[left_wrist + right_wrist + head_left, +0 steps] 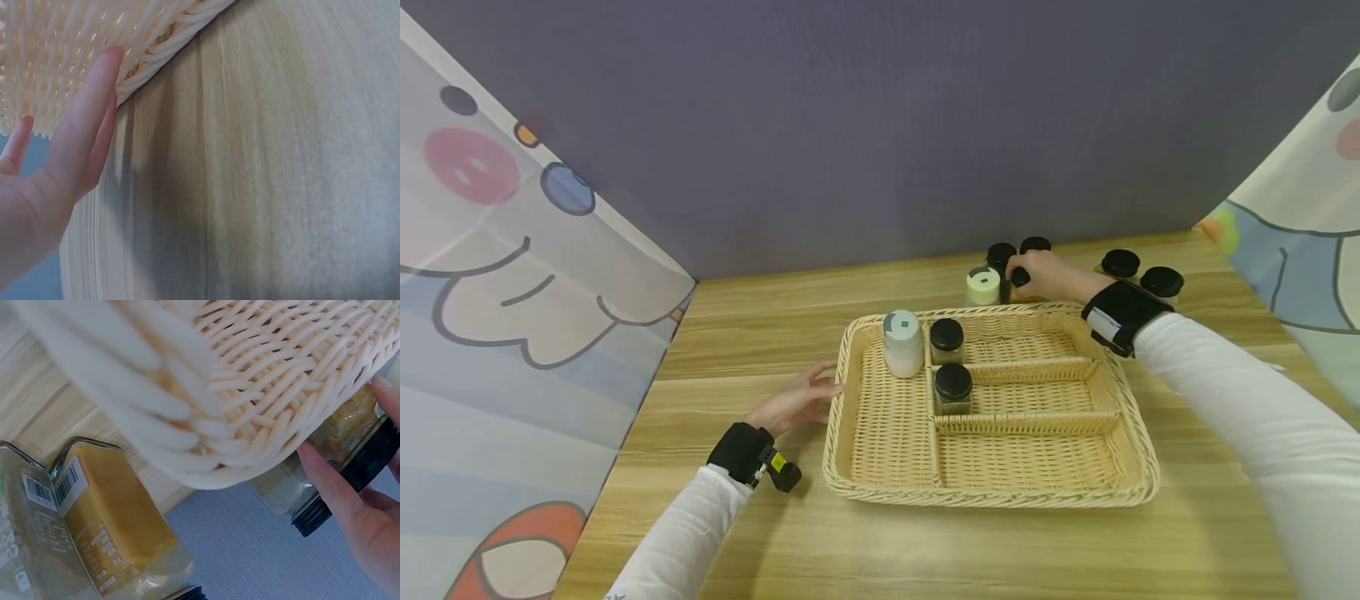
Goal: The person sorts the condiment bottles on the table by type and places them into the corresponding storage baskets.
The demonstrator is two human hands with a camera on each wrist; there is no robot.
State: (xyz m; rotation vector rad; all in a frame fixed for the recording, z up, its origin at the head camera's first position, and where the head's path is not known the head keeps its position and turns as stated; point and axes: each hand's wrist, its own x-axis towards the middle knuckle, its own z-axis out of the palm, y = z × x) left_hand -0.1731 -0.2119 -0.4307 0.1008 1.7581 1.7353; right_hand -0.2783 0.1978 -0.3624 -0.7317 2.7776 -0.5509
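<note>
My left hand [801,398] touches the left wall of a wicker basket [835,417] with its fingers extended; in the left wrist view, the fingertips [111,57] lie against the weave. Behind the basket's back rim, my right hand [1048,277] grips a black-lidded spice jar [1020,277]. The right wrist view shows yellowish contents in this glass jar [351,419], with fingers at its lid and side; the basket hides part of it. Inside the basket stand a white-capped shaker [903,343] in the left compartment and two black-lidded jars [947,340] in compartments to its right.
Near my right hand stand a pale-green-capped shaker [982,286] and black-lidded jars [1001,255]. Two more spice jars [1162,283] stand right of the hand. A grey partition [880,142] rises behind the wooden table [760,333], and printed cloth [497,250] hangs at both sides.
</note>
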